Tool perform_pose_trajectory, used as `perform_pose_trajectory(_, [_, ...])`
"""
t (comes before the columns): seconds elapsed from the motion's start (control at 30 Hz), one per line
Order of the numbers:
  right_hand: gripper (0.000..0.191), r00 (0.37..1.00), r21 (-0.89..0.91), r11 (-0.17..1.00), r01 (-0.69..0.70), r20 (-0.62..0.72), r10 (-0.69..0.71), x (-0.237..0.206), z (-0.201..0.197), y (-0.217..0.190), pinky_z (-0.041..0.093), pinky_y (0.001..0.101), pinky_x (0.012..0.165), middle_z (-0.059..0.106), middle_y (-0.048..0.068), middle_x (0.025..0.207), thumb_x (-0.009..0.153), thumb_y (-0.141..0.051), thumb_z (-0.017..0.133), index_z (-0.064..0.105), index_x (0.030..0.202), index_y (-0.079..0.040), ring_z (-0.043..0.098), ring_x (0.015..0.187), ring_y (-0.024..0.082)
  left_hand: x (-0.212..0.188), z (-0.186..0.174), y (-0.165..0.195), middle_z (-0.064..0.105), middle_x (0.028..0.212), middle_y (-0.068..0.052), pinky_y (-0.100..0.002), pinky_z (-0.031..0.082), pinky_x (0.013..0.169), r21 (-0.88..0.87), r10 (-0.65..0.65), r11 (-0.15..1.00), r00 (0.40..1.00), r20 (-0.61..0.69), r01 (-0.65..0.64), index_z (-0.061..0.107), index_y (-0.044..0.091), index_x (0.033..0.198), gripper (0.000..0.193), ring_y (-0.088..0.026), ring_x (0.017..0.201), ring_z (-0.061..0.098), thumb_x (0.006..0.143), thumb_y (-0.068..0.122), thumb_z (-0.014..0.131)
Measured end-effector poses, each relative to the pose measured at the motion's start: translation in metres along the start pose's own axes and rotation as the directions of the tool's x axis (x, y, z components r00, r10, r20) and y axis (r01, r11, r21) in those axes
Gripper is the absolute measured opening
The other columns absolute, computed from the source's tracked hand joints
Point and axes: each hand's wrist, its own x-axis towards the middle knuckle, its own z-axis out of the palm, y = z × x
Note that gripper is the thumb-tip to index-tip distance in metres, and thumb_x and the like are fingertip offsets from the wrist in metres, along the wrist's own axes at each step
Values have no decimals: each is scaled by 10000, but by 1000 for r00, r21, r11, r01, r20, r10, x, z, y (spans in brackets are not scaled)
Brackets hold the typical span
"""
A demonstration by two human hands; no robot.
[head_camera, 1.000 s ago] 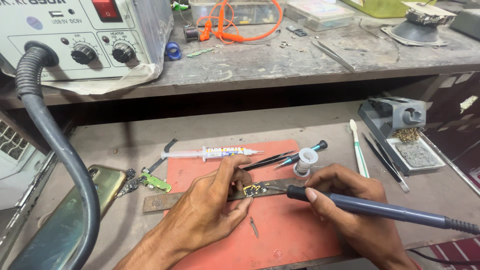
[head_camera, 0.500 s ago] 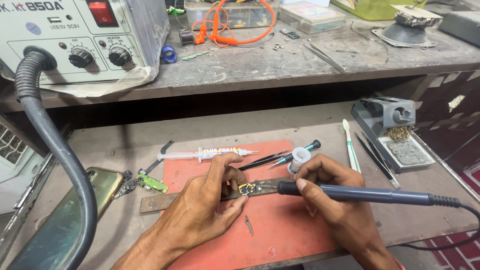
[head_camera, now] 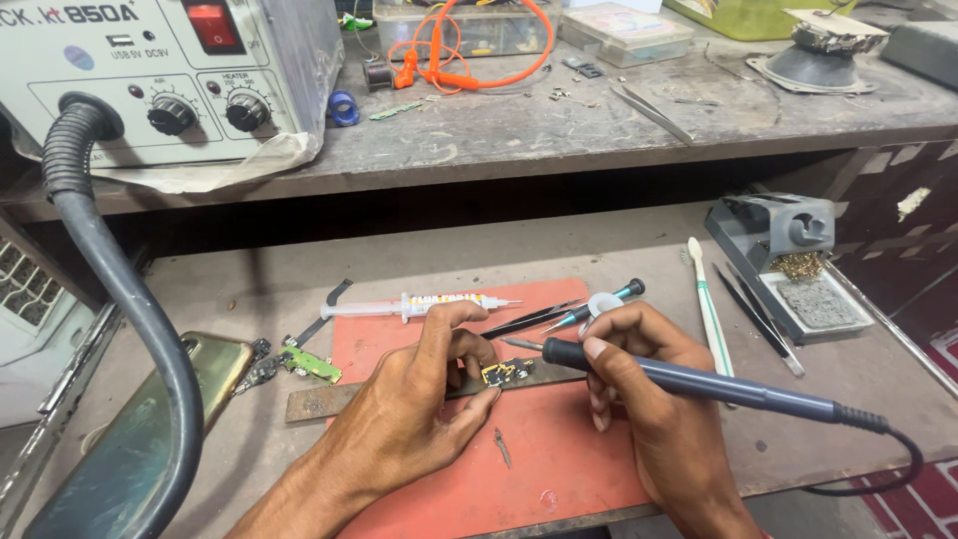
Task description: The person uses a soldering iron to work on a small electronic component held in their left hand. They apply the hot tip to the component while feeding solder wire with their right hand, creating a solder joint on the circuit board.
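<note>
My left hand [head_camera: 419, 409] presses its fingers down beside a small dark circuit board [head_camera: 504, 372] that rests on a flat metal bar [head_camera: 329, 400] lying across a red work mat [head_camera: 569, 469]. My right hand [head_camera: 649, 399] grips a grey-blue soldering iron [head_camera: 699, 384] like a pen; its tip points left, just above and right of the board. The iron's black cord trails off to the right.
A syringe [head_camera: 409, 304], tweezers [head_camera: 529, 319] and a small screwdriver [head_camera: 599, 304] lie at the mat's far edge. A phone [head_camera: 150, 429] and a green board piece [head_camera: 311, 365] sit left. A soldering stand [head_camera: 788, 260] and white brush [head_camera: 709, 304] are right. A hot-air station [head_camera: 170, 70] with black hose [head_camera: 120, 299] is at left.
The view has shifted slightly. My right hand and the iron moved a little left, bringing the tip closer to the board. My left hand stays on the bar.
</note>
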Motion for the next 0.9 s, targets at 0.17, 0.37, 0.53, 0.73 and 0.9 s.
perform_pose_trajectory(0.17, [88, 1000, -7, 1000, -25, -15, 25, -12, -17, 2, 441, 272, 440, 581, 68, 642, 911, -34, 617, 651, 928, 45, 520, 514, 108, -1, 12, 9, 711, 856, -62, -317, 535, 522, 6, -30, 1000, 999, 14, 30, 330, 28, 1374, 671, -180, 584, 656, 823, -12, 712])
perform_pose_trajectory(0.37, [105, 995, -24, 997, -80, -62, 78, -17, -41, 5, 436, 281, 418, 579, 79, 620, 901, -43, 613, 658, 933, 47, 529, 498, 122, 1, 27, 18, 692, 827, -59, -312, 539, 522, -1, -57, 998, 998, 32, 57, 330, 31, 1373, 665, -176, 582, 648, 831, -4, 714])
perform_pose_trajectory(0.53, [109, 994, -23, 997, -80, -74, 78, -33, -56, 9, 429, 284, 411, 582, 83, 610, 885, -32, 610, 658, 934, 53, 533, 494, 123, -9, 36, 29, 694, 842, -63, -312, 551, 563, 0, 7, 1000, 1000, 23, -7, 332, 35, 1388, 671, -190, 642, 664, 832, -19, 703])
perform_pose_trajectory(0.73, [98, 989, 39, 992, -123, -76, 126, -32, -70, 14, 406, 290, 396, 566, 93, 592, 887, -27, 618, 643, 928, 58, 508, 456, 137, -5, 43, 33, 710, 941, -92, -316, 615, 643, 29, -3, 1000, 1000, 3, 3, 372, 47, 1381, 656, -228, 803, 736, 817, -5, 705])
perform_pose_trajectory(0.9, [93, 987, 38, 990, -138, -81, 141, -55, -90, 21, 398, 285, 398, 567, 85, 594, 883, -29, 615, 648, 918, 51, 500, 461, 129, -20, 63, 46, 707, 972, -106, -353, 603, 684, 109, 2, 994, 1000, -11, 0, 423, 62, 1348, 640, -258, 844, 738, 784, 6, 720])
